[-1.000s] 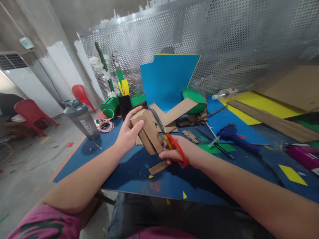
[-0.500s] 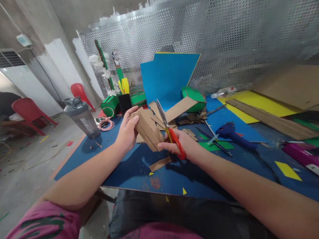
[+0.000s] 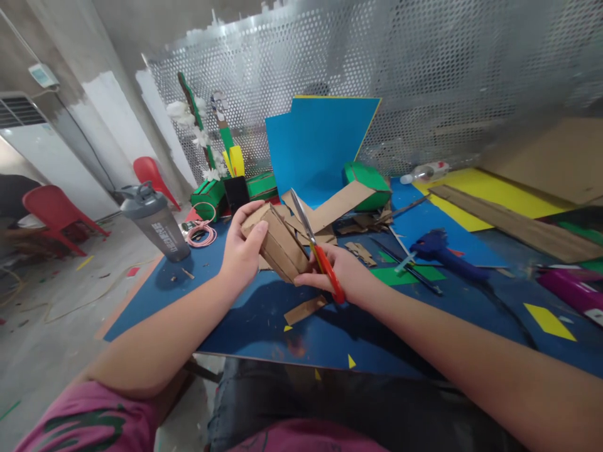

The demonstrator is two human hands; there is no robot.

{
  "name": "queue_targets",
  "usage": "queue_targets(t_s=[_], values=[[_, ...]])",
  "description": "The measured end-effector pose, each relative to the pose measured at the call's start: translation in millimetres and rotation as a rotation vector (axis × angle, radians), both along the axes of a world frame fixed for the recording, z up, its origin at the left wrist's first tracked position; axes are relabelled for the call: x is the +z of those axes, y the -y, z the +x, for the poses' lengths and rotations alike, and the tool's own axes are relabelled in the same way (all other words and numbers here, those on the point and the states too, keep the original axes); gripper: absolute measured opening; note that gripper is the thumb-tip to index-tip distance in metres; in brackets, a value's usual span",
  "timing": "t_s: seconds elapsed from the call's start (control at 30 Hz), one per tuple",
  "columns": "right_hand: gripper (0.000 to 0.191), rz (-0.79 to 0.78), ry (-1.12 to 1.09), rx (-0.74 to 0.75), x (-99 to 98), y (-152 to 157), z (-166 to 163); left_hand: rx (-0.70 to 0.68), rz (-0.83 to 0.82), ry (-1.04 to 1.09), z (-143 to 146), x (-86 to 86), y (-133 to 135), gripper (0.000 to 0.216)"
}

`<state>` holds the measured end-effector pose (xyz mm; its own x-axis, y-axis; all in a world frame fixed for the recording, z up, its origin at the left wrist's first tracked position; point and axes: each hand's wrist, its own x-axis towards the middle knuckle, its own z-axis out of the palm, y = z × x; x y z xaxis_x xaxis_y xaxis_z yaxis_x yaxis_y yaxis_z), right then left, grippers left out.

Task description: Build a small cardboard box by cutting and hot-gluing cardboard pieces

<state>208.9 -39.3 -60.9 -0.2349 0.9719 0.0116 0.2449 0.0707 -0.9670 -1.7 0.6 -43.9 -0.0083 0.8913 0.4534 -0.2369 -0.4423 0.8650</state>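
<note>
A folded piece of brown cardboard [image 3: 282, 250], shaped like a small box, is held above the blue table. My left hand [image 3: 245, 242] grips its upper left end, thumb on the near face. In my right hand [image 3: 336, 270] are scissors [image 3: 325, 260] with red handles, their blades pointing up and away beside the cardboard. The right thumb and fingers also touch the cardboard's lower right end. Behind it lie loose cardboard strips [image 3: 343, 204], and a small cardboard scrap [image 3: 305, 309] rests below on the table.
A grey shaker bottle [image 3: 157, 223] stands at the left, near a coil of pink cord [image 3: 202, 233]. To the right lie a blue glue gun [image 3: 443, 254], a long cardboard strip [image 3: 513, 223] and a purple tool [image 3: 572, 289]. Blue boards [image 3: 325, 147] stand at the back.
The cardboard has turned in my hands, so more of its folded, box-like side shows. My left thumb has shifted along it. The scissors remain in my right hand.
</note>
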Motion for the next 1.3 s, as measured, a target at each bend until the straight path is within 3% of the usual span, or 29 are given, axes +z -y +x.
queue_targets(t_s=[0.33, 0.57, 0.77, 0.93, 1.1, 1.3], values=[[0.066, 0.104, 0.011, -0.017, -2.5, 2.9, 0.3, -0.082, 0.300, -0.069, 2.6, 9.3, 16.4, 0.054], [0.086, 0.143, -0.090, -0.093, -22.3, -13.3, 4.2, -0.078, 0.394, -0.149, 1.8, 16.5, 29.0, 0.062], [0.080, 0.121, -0.191, -0.020, -4.7, 3.5, 2.0, 0.018, 0.073, 0.097, 1.7, 13.1, 1.9, 0.055], [0.075, 0.037, -0.239, -0.033, 2.3, 9.9, 0.0, -0.006, -0.204, 0.162, 1.6, 5.3, -19.2, 0.056], [0.083, -0.265, -0.343, -0.057, -0.7, 4.7, -3.0, -0.036, -0.354, 0.153, 4.5, 0.6, -19.1, 0.056], [0.087, -0.290, -0.354, -0.044, 2.3, 8.5, -5.7, -0.072, -0.527, 0.167, 4.3, -12.4, -26.2, 0.059]])
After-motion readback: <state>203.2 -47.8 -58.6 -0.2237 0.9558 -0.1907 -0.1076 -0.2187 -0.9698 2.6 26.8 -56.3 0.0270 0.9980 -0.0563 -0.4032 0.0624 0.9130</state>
